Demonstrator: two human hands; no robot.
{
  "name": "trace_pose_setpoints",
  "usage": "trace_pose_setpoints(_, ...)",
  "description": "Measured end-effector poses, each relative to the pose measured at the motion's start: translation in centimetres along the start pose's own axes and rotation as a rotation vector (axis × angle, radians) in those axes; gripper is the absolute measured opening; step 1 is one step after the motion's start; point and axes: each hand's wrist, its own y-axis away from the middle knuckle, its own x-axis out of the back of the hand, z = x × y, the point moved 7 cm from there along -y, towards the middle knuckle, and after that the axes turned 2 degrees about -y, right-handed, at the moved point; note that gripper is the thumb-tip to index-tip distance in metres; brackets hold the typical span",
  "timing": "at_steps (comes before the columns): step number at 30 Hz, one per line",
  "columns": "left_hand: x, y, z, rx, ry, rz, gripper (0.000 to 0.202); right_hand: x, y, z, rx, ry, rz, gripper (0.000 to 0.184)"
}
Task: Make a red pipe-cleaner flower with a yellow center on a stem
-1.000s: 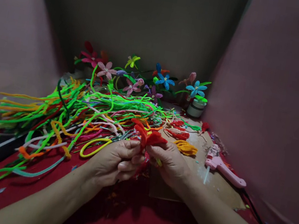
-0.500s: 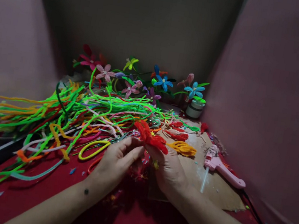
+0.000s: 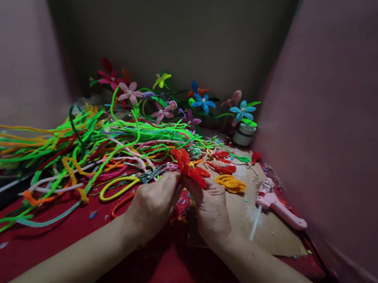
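Note:
Between my hands is a red pipe-cleaner flower (image 3: 199, 176) with a small yellow centre. My left hand (image 3: 155, 199) is closed at the flower's left underside, its knuckles turned up. From the right, my right hand (image 3: 211, 208) pinches the flower at its base, the fingertips partly hidden behind the petals. Just left of my left hand lie scissors (image 3: 118, 189) with one yellow and one orange-red handle loop. Looped orange-yellow pipe cleaners (image 3: 231, 184) rest on the cardboard (image 3: 270, 232) beyond my right hand.
A heap of pipe cleaners (image 3: 133, 127), mostly green, covers the left and middle of the red cloth (image 3: 61, 255). A pink glue gun (image 3: 279, 206) lies on the cardboard at right. Finished flowers (image 3: 204, 103) and a small jar (image 3: 244, 135) stand at the back.
My left hand has rolled over so its knuckles face up, and the red flower has turned with its petals more spread. The whole view has shifted slightly.

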Motion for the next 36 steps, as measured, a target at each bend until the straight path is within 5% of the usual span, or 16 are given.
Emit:
trace_pose_setpoints(7,1.0,0.1,0.9,-0.058,0.030,0.026,0.013,-0.3,0.2,-0.2,0.015,0.061,-0.022,0.018)
trace_pose_setpoints(14,0.5,0.3,0.5,0.292,0.468,-0.031,0.010,-0.6,-0.1,-0.4,0.029,0.047,-0.044,0.018)
trace_pose_setpoints(21,-1.3,0.3,-0.2,0.440,0.933,-0.230,0.022,-1.6,0.0,1.3,-0.346,-0.204,-0.176,0.017)
trace_pose_setpoints(24,-2.2,0.2,-0.7,0.503,1.095,-0.362,0.022,-1.6,0.0,1.4,-0.413,-0.287,-0.136,0.017)
trace_pose_setpoints(28,-2.6,0.3,-1.2,0.481,0.873,-0.459,0.024,-1.2,0.0,1.4,-0.381,-0.309,-0.028,0.011)
trace_pose_setpoints(33,0.3,-0.2,0.0,0.059,0.128,-0.096,0.013,-0.8,-0.1,1.2,-0.299,-0.299,0.050,0.016)
trace_pose_setpoints(36,0.4,0.0,0.5,-0.054,-0.041,-0.051,0.014,-0.7,-0.2,1.1,-0.281,-0.258,0.039,0.015)
